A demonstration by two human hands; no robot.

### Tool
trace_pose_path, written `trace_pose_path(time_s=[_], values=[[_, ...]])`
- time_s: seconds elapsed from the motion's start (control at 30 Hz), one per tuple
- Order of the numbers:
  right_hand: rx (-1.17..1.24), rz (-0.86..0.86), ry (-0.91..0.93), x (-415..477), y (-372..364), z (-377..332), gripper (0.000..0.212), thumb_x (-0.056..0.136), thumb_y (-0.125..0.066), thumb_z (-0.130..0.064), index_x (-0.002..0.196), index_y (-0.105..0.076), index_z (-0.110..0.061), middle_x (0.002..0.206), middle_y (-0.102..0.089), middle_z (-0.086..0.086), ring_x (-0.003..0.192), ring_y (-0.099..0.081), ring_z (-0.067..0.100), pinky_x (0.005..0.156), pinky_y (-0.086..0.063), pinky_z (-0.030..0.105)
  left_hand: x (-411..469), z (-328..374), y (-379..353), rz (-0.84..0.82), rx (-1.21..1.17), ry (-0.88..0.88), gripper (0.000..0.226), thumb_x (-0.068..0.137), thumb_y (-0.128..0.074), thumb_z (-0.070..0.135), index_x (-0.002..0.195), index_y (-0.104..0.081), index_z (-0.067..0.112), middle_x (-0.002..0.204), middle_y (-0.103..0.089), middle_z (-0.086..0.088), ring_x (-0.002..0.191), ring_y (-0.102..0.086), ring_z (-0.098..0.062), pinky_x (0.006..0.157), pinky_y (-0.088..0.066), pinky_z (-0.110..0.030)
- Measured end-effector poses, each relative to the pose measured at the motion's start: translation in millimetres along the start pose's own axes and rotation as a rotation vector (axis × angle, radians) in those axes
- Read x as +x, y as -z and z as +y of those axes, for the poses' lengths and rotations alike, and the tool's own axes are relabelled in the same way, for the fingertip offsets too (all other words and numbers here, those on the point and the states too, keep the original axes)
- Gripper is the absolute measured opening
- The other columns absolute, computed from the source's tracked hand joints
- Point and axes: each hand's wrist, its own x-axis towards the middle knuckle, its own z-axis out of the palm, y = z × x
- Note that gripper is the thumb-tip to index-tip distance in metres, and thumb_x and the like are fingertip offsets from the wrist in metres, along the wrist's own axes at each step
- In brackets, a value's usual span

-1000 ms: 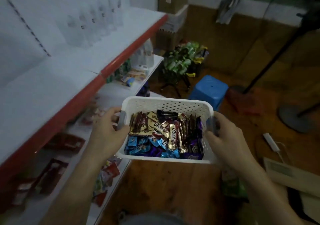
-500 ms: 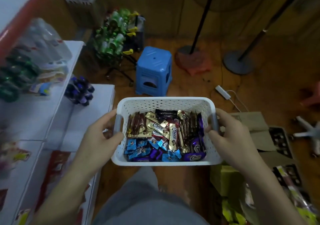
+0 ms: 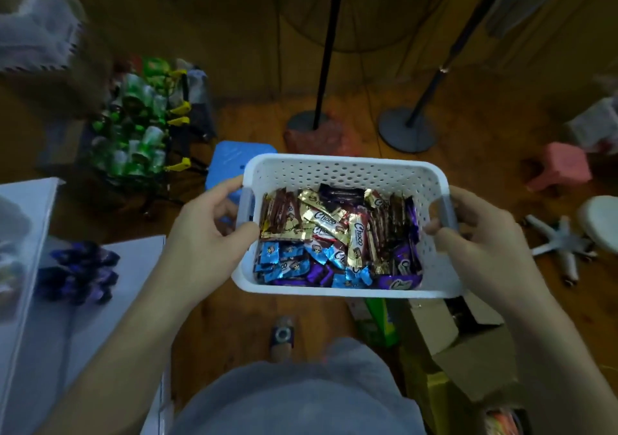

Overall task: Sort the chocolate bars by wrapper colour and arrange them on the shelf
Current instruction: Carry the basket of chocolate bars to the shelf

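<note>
Left hand (image 3: 208, 234), right hand (image 3: 483, 237): both curled, apart.

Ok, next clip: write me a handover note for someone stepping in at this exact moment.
The left hand grips the left handle of the white perforated plastic basket; the right hand grips its right handle.
The basket is held in the air over the wooden floor.
The foil-wrapped chocolate bars lie mixed inside: gold, brown, blue, purple.
The white shelf is to the left; the dark purple items on it are too blurred to identify.
Done: nothing sorted.
Left: sort by wrapper colour, arrange on the shelf.
</note>
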Motion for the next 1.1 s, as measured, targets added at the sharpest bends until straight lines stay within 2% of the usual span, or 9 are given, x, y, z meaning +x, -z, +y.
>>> trace_pose_path(time_s=[0.07, 0.23, 0.33, 0.43, 0.53, 0.6, 0.8, 1.0, 1.1], values=[[0.019, 0.036, -0.008, 28, 9, -4, 0.030, 0.094, -0.060, -0.016, 0.109, -0.057, -0.041, 0.095, -0.065, -0.020, 0.091, -0.061, -0.002, 0.067, -0.052, 0.032, 39, 13, -3, -0.023, 0.000, -0.015, 0.059, 0.089, -0.063, 0.011, 0.140, -0.053, 0.039, 0.090, -0.072, -0.003, 0.091, -0.070, -0.020, 0.078, -0.058, -0.054], [0.073, 0.103, -0.060, 103, 40, -1, 0.038, 0.094, -0.059, -0.012, 0.122, -0.056, -0.036, 0.099, -0.065, -0.012, 0.096, -0.061, 0.007, 0.077, -0.051, 0.034, 128, 48, -31, -0.078, -0.033, -0.067, 0.058, 0.087, -0.060, 0.015, 0.131, -0.054, 0.053, 0.100, -0.072, -0.007, 0.094, -0.071, -0.023, 0.076, -0.061, -0.051], [0.105, 0.144, -0.105, 152, 66, 15, 0.039, 0.094, -0.058, -0.008, 0.128, -0.060, -0.026, 0.098, -0.067, -0.007, 0.092, -0.062, 0.010, 0.073, -0.047, 0.028, 182, 68, -61, -0.115, -0.057, -0.108, 0.060, 0.090, -0.059, -0.001, 0.132, -0.058, 0.042, 0.098, -0.074, 0.007, 0.095, -0.071, -0.012, 0.067, -0.062, -0.030], [0.114, 0.206, -0.133, 203, 91, 42, 0.043, 0.093, -0.057, -0.005, 0.132, -0.060, -0.021, 0.099, -0.067, -0.004, 0.094, -0.061, 0.011, 0.071, -0.042, 0.024, 237, 92, -100, -0.151, -0.056, -0.142, 0.063, 0.089, -0.059, -0.004, 0.131, -0.058, 0.043, 0.102, -0.075, 0.013, 0.098, -0.071, -0.009, 0.066, -0.059, -0.022], [0.129, 0.260, -0.163, 251, 120, 67, 0.044, 0.093, -0.056, -0.004, 0.134, -0.059, -0.021, 0.106, -0.068, -0.003, 0.102, -0.060, 0.015, 0.070, -0.043, 0.024, 290, 122, -141, -0.196, -0.074, -0.170, 0.065, 0.091, -0.059, -0.002, 0.121, -0.055, 0.055, 0.106, -0.074, 0.014, 0.100, -0.070, -0.009, 0.066, -0.060, -0.025], [0.108, 0.315, -0.185, 284, 148, 86, 0.044, 0.094, -0.056, -0.005, 0.135, -0.059, -0.022, 0.101, -0.069, -0.006, 0.094, -0.062, 0.012, 0.067, -0.045, 0.024, 329, 147, -174, -0.241, -0.077, -0.175, 0.065, 0.092, -0.059, -0.002, 0.118, -0.054, 0.057, 0.106, -0.074, 0.015, 0.101, -0.071, -0.009, 0.069, -0.062, -0.032], [0.092, 0.439, -0.270, 353, 226, 130, 0.046, 0.095, -0.057, -0.007, 0.137, -0.056, -0.025, 0.095, -0.068, -0.010, 0.087, -0.063, 0.006, 0.068, -0.050, 0.028, 419, 217, -264, -0.312, -0.084, -0.220, 0.059, 0.093, -0.059, 0.000, 0.137, -0.058, 0.039, 0.103, -0.073, 0.015, 0.099, -0.071, -0.007, 0.065, -0.063, -0.031], [0.140, 0.636, -0.404, 384, 279, 180, 0.038, 0.093, -0.056, -0.009, 0.120, -0.061, -0.034, 0.095, -0.070, -0.009, 0.091, -0.063, 0.007, 0.070, -0.049, 0.030, 490, 273, -363, -0.478, -0.075, -0.260, 0.057, 0.092, -0.058, -0.003, 0.115, -0.063, 0.049, 0.101, -0.075, 0.016, 0.101, -0.072, -0.012, 0.074, -0.064, -0.038], [0.162, 0.708, -0.483, 404, 302, 207, 0.030, 0.092, -0.054, -0.009, 0.114, -0.064, -0.027, 0.095, -0.070, -0.006, 0.090, -0.064, 0.013, 0.071, -0.051, 0.033, 522, 294, -410, -0.563, -0.090, -0.273, 0.055, 0.092, -0.057, -0.003, 0.121, -0.064, 0.044, 0.107, -0.075, 0.010, 0.105, -0.071, -0.015, 0.074, -0.064, -0.039]])
